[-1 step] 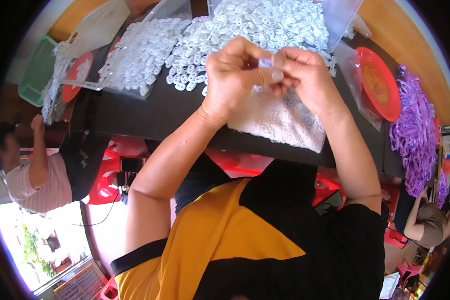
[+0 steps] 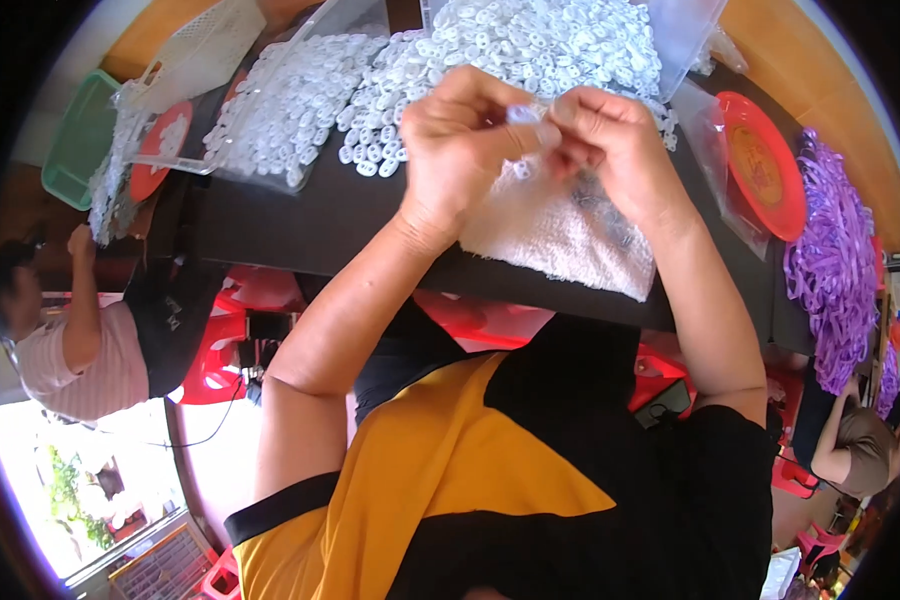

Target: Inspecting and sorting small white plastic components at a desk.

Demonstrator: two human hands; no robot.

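Over the table's near half, my left hand [image 2: 450, 145] pinches a small white oval plastic piece [image 2: 520, 115] between thumb and fingers. Close beside it, my right hand [image 2: 618, 145] has its thumb and fingers pressed together; what they grip is too small and blurred to make out. Another small pale piece [image 2: 522, 168] shows just below my left thumb. Under both hands lies a pale pink towel [image 2: 570, 245] with some small dark or clear bits on it. Beyond them spreads a big heap of white oval pieces [image 2: 540, 45], each with holes.
A clear bin of the same pieces [image 2: 295, 110] lies at left, near a green basket [image 2: 75, 145]. On the right are a red plate [image 2: 760, 165] and a bundle of purple ribbons [image 2: 832, 260]. One person [image 2: 80, 350] sits at left, another [image 2: 860, 440] at right.
My fingertips have drawn slightly apart, and the white piece in my left hand has shifted a little up and left. The whole view has moved slightly.
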